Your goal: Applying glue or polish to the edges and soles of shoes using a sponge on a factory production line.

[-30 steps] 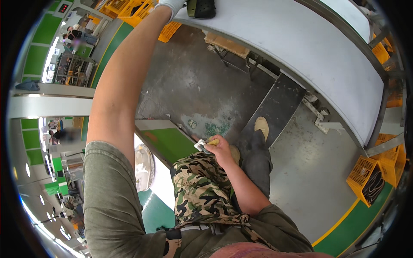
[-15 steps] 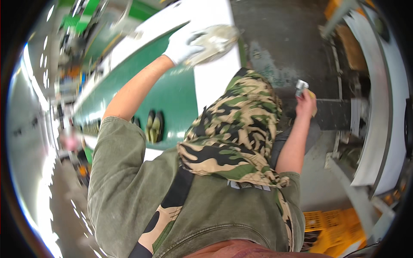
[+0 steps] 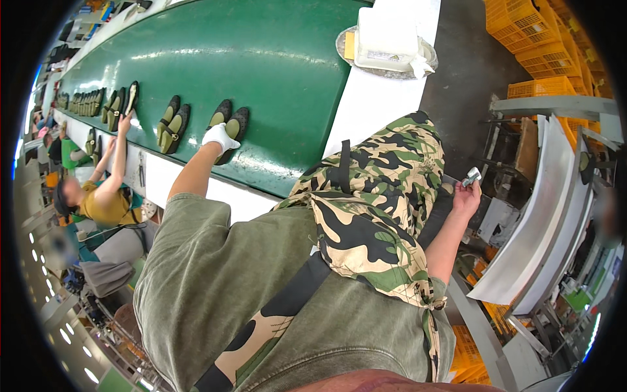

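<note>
My left hand, in a white glove, is closed on a pair of dark flat shoes with green insoles. The shoes rest on the green conveyor belt, and the glove hides part of them. Off to the right, my bare right hand pinches a small white and grey-green object whose kind I cannot make out. Another pair of similar shoes stands on the belt left of my gloved hand.
At the belt's far right, a round tray carries a white tub. A co-worker at left handles a shoe by the belt. Orange crates and a rack with a pale curved panel stand at right.
My left hand has gone from the crumpled pale thing and tray to the shoes on the belt. The view has shifted; my right hand still holds its small object.
</note>
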### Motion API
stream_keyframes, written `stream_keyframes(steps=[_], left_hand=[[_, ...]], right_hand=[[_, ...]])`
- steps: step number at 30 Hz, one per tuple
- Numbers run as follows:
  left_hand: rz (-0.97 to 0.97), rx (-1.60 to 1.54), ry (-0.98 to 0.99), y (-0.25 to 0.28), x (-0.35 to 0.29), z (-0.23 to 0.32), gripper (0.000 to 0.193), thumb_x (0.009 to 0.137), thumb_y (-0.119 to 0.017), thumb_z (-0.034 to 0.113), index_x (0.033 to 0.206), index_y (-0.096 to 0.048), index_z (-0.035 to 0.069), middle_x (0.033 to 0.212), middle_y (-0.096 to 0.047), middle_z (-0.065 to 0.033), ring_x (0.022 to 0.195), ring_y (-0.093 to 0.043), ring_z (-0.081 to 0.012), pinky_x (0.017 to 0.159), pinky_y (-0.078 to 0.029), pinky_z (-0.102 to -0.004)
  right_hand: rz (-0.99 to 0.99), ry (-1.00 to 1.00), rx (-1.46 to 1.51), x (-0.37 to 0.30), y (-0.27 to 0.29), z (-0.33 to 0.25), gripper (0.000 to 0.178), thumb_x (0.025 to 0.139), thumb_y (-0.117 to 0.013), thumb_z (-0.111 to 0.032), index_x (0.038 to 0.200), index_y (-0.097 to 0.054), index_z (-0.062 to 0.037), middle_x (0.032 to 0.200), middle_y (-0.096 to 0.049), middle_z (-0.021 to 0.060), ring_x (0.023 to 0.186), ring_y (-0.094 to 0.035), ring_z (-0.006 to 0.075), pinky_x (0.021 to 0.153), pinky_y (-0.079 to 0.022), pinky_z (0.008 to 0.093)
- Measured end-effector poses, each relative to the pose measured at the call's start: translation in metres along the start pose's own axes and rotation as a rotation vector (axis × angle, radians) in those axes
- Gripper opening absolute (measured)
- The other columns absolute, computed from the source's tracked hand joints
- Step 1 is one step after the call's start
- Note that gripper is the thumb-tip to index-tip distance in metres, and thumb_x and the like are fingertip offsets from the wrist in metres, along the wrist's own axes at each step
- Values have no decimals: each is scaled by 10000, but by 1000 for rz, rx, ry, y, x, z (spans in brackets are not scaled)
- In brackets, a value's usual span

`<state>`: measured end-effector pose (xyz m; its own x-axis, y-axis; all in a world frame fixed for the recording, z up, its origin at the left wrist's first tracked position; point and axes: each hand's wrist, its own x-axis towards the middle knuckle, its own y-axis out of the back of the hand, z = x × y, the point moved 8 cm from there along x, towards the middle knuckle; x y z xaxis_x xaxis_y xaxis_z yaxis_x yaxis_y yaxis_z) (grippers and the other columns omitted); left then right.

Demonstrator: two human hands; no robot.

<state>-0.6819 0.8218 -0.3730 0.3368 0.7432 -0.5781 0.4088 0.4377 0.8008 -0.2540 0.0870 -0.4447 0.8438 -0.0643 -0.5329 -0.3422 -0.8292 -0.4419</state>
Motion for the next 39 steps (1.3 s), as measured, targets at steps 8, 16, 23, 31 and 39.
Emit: stream_keyframes(steps=[8,16,23,31,39], left_hand=[[59,-143,35,-30,-26,-3,681,618,-901,388,1145,-668,25,1170,-688,-169,1119,-650,-309,969,-515,-380],[-298,-162,54,-58,34,3,744,663,-872,516,1129,-694,-37,1187,-691,-164,1086,-668,-280,938,-525,-395],[-737,-1822,-516,16,-36,213,582,835,-785,287,1276,-558,-17,1235,-639,-144,1185,-585,-292,1051,-439,-421],[-406,-1528,-1085,122,-138,362,613,692,-859,72,1232,-578,-3,1181,-657,-108,1076,-635,-207,980,-502,-353],[386,-862,-1612,176,-213,389,481,710,-863,158,1144,-680,55,1097,-713,-94,1018,-677,-244,943,-512,-365]], right_hand=[[-240,113,-8,-19,-110,-34,117,930,-667,-139,1019,-669,-64,941,-704,81,820,-653,229,713,-507,421],[-220,0,-158,-28,-189,16,170,899,-698,-136,1049,-638,-84,974,-689,59,868,-648,204,740,-497,388],[-197,10,-176,-71,-248,12,198,838,-769,-88,948,-605,-98,836,-657,18,715,-605,126,641,-490,305],[-461,256,-359,-134,-304,-12,169,822,-761,-21,882,-606,-52,803,-623,1,680,-543,74,629,-447,231],[-409,413,-391,-144,-310,-23,192,807,-781,-35,862,-597,-30,800,-612,-10,708,-543,62,636,-456,236]])
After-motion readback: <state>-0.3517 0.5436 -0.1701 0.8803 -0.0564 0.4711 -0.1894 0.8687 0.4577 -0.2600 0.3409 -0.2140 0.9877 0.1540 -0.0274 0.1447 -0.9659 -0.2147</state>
